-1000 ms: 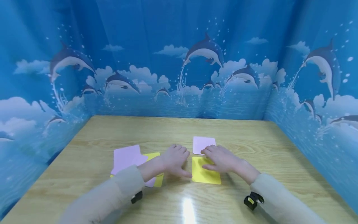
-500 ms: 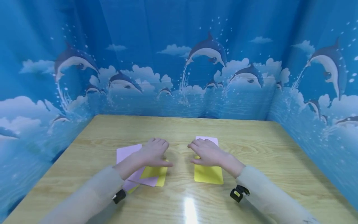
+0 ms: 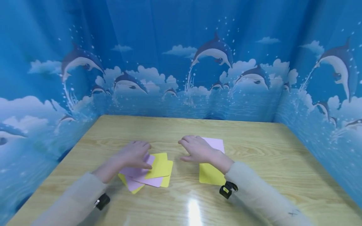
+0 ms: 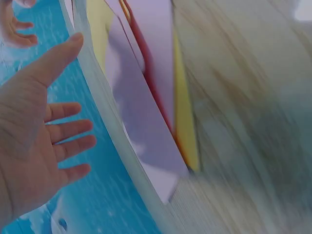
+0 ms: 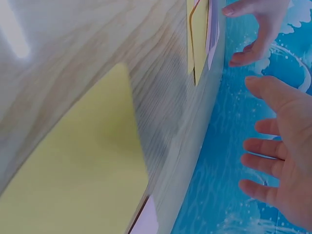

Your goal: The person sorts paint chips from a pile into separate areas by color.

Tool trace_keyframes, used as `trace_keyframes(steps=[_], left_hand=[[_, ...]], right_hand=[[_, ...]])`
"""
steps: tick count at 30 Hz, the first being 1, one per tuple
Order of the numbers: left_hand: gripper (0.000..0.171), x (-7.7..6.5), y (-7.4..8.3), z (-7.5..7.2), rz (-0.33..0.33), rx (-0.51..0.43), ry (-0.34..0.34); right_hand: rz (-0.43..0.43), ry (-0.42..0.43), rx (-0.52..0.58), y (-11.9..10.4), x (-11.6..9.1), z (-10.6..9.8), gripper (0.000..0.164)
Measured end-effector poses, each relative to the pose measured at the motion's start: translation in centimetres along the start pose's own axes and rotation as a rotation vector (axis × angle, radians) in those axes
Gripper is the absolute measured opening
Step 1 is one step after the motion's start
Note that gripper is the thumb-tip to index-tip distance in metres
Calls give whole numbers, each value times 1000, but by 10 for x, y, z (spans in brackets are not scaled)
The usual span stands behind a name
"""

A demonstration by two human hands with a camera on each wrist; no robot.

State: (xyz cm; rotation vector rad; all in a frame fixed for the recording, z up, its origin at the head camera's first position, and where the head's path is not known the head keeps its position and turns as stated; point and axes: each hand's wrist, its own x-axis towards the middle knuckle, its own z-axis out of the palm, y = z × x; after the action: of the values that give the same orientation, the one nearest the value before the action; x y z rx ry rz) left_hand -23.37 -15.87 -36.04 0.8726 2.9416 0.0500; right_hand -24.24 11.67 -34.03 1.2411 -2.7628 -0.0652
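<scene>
My left hand (image 3: 134, 155) hovers over the left part of a loose pile of square cards, fingers relaxed and holding nothing. In that pile are yellow cards (image 3: 159, 166) and light purple cards (image 3: 152, 182), fanned at different angles and overlapping. My right hand (image 3: 199, 149) hangs over the table between the pile and two separate cards, its fingers spread and relaxed; in the right wrist view its palm (image 5: 292, 146) faces sideways with nothing in it. Below its wrist lies a single yellow card (image 3: 209, 175). Behind that is a light purple card (image 3: 215, 144), partly covered by the hand.
The wooden table (image 3: 254, 141) extends around the cards. A blue curtain (image 3: 158, 47) printed with dolphins encloses its back and sides. Small black devices (image 3: 102, 201) are worn at both wrists.
My left hand has moved left from mid-table to over the pile, baring yellow cards at its right. My right hand has moved left, away from the single yellow card.
</scene>
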Motion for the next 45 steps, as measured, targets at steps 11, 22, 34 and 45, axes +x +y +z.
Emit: trace_keyframes(steps=[11, 22, 34, 45], left_hand=[[80, -26, -21, 1, 37, -21, 8], [83, -38, -34, 8, 87, -18, -17], [90, -38, -34, 12, 76, -15, -63], [93, -37, -34, 12, 36, -36, -90]], right_hand=[[-58, -49, -90, -31, 32, 5, 67], [-84, -119, -142, -70, 63, 19, 71], [-52, -200, -94, -96, 82, 34, 79], [20, -232, -50, -106, 87, 39, 85]])
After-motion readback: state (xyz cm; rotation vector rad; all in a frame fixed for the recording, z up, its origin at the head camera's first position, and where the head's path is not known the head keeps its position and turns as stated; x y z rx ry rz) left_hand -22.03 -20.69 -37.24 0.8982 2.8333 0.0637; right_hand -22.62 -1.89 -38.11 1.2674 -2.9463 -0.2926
